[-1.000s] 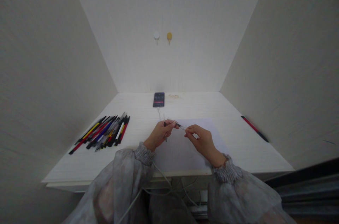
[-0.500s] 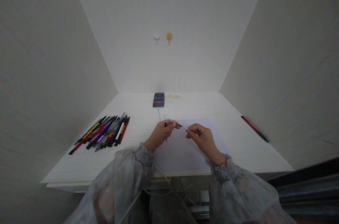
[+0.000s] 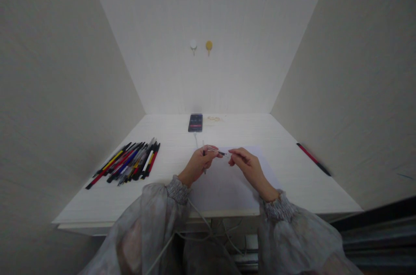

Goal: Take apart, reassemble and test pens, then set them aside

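Observation:
Over a white sheet of paper, my left hand is closed on a thin pen part with a dark end, which points toward my right hand. A second slim piece, greyish with a dark section, crosses behind the same fingers and sticks out below them. My right hand is in a pinch just beyond the dark end. A small pale bit shows between the two hands; whether the right fingertips grip it is too small to make out.
Several pens lie in a pile at the left of the white table. A red and black pen lies by the right wall. At the back is a phone with a cable. Two hooks hang on the back wall.
The right fingertips have shifted slightly up and changed their pinch near the dark end of the pen part. My left hand has stayed nearly still, holding the same pieces.

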{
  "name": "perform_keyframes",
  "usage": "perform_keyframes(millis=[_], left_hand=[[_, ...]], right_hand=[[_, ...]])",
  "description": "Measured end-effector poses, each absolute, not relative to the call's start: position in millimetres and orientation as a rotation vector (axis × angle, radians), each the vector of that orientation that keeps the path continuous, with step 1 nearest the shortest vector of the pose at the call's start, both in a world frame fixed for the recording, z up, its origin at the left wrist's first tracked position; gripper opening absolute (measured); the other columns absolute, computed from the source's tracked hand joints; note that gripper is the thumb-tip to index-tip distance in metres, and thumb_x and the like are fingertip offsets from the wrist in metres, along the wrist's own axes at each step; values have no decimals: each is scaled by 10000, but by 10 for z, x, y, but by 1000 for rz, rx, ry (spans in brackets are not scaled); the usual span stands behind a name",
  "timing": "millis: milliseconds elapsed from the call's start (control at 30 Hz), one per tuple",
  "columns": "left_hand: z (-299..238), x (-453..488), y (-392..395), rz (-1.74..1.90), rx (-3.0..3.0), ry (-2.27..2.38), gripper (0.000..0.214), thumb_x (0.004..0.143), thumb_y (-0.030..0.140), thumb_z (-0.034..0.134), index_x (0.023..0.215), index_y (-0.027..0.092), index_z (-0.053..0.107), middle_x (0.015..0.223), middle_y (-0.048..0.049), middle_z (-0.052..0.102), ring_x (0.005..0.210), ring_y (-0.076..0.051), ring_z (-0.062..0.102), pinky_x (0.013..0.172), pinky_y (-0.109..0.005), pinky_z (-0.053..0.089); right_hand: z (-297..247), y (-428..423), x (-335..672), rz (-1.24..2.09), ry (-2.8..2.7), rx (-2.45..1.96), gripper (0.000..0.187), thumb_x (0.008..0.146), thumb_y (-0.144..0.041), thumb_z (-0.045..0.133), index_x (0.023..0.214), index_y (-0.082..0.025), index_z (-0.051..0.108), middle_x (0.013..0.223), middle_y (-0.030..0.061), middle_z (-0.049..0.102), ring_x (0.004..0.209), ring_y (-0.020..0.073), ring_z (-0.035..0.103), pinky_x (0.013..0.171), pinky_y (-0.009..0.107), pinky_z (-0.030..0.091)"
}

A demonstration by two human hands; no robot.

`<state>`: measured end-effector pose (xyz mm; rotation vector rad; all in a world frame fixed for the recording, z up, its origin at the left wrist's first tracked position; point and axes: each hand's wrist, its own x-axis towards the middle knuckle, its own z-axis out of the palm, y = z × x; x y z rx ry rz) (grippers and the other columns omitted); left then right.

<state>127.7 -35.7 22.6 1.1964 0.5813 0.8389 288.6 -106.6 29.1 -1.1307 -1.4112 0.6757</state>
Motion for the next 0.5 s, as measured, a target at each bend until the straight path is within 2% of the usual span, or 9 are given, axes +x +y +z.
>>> perform_keyframes(millis=[133, 200, 500], left_hand=[[221, 1269, -359, 798, 1168, 557, 306, 660, 320, 621, 855, 151, 456, 757, -35, 639, 331, 15, 226, 353, -175, 120], [212, 1273, -364, 765, 1173, 550, 298, 670, 323, 613, 854, 155, 449, 765, -35, 639, 331, 14, 237, 353, -174, 124], [200, 1302, -388, 650, 1302, 593, 345, 695, 409, 565, 857, 104, 552, 672, 6, 564, 359, 3, 238, 361, -195, 141]], right_hand=[[257, -1027, 2841, 773, -1362, -1118, 229, 686, -311, 600, 883, -196, 578, 667, -6, 546, 580, 118, 576, 556, 255, 496], [265, -1031, 2831, 747, -1378, -1106, 213, 699, -312, 591, 878, -197, 577, 658, -9, 537, 564, 114, 571, 541, 249, 493], [427, -1069, 2894, 286, -1636, -1177, 188, 803, -286, 483, 942, -204, 579, 754, 28, 546, 582, 104, 557, 544, 237, 472]])
